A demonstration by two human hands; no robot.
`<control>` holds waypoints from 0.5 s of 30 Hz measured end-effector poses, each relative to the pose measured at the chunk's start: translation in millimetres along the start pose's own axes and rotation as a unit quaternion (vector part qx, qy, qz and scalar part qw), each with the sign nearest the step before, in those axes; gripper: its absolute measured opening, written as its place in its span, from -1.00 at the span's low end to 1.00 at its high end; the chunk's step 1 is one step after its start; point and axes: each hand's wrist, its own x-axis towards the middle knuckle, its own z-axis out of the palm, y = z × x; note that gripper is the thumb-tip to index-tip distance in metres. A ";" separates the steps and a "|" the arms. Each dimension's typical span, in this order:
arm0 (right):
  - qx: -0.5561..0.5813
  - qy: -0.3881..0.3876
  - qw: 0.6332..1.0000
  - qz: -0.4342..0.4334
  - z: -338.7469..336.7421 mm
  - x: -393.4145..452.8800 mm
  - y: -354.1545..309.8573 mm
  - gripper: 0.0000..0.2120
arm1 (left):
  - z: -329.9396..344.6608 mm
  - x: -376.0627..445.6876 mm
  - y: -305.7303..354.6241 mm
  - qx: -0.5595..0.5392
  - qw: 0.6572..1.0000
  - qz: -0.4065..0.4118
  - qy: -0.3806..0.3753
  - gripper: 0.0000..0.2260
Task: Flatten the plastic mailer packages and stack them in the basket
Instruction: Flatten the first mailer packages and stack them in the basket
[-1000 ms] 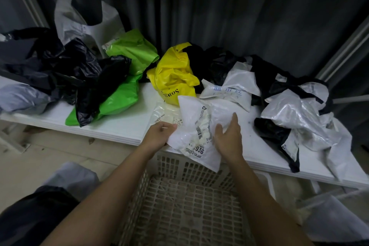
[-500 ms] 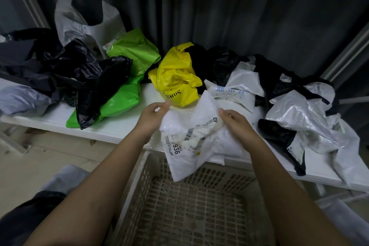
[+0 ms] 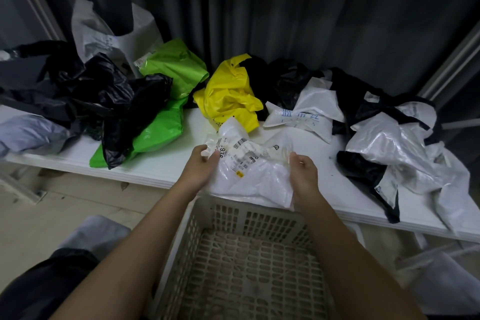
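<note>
- At the tabletop's front edge, above the basket, lies our white mailer.
- Our left hand pinches its left side; our right hand seemingly grips its right.

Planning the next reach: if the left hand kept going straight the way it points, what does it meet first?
Probably the yellow mailer, just beyond the white mailer that the left hand grips; depth is unclear.
</note>
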 end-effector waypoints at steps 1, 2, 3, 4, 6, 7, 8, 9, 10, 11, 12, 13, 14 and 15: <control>-0.015 0.003 1.000 -0.010 1.0 0.2 2.4 -0.80 | 1.7 -1.3 0.6 0.011 1.000 0.014 0.010 -0.61; -0.033 -0.001 0.999 -0.020 1.3 0.7 5.0 -0.82 | 3.2 -1.3 -0.1 0.016 1.000 0.021 0.015 -0.62; -0.050 -0.012 0.998 -0.027 1.4 0.8 6.5 -0.85 | 3.5 0.9 -3.4 0.018 1.000 0.016 0.017 -0.61; -0.063 -0.026 0.997 -0.033 1.3 1.5 7.8 -0.86 | 4.0 2.5 -6.7 0.022 1.000 0.011 0.016 -0.61; -0.082 -0.054 0.994 -0.049 0.7 3.0 7.5 -0.82 | 4.7 6.7 -13.8 0.038 0.999 0.006 0.019 -0.60; -0.098 -0.061 0.992 -0.058 0.7 3.6 6.5 -0.76 | 5.7 7.2 -15.5 0.049 0.998 0.012 0.024 -0.59; -0.120 -0.059 0.989 -0.068 0.5 4.9 6.0 -0.71 | 7.6 6.1 -15.2 0.059 0.997 0.026 0.032 -0.57; -0.143 -0.051 0.985 -0.079 0.1 4.7 6.4 -0.65 | 9.5 3.8 -15.3 0.077 0.995 0.052 0.049 -0.56; -0.167 -0.036 0.980 -0.102 0.4 4.5 6.6 -0.61 | 11.1 -0.5 -12.0 0.102 0.988 0.087 0.075 -0.57; -0.191 -0.019 0.972 -0.136 0.8 1.2 6.8 -0.59 | 13.1 -5.9 -8.9 0.133 0.977 0.132 0.106 -0.58; -0.212 0.000 0.960 -0.183 1.7 -4.1 6.1 -0.58 | 15.4 -11.9 -3.9 0.158 0.960 0.189 0.131 -0.58; -0.230 0.012 0.943 -0.241 4.5 -10.4 3.5 -0.58 | 18.9 -15.6 1.3 0.186 0.941 0.249 0.135 -0.56; -0.248 0.012 0.920 -0.303 8.0 -15.9 2.5 -0.57 | 23.2 -18.8 6.5 0.220 0.923 0.295 0.114 -0.54; -0.274 -0.002 0.892 -0.360 12.2 -19.7 1.9 -0.55 | 28.4 -17.6 8.1 0.262 0.903 0.329 0.083 -0.51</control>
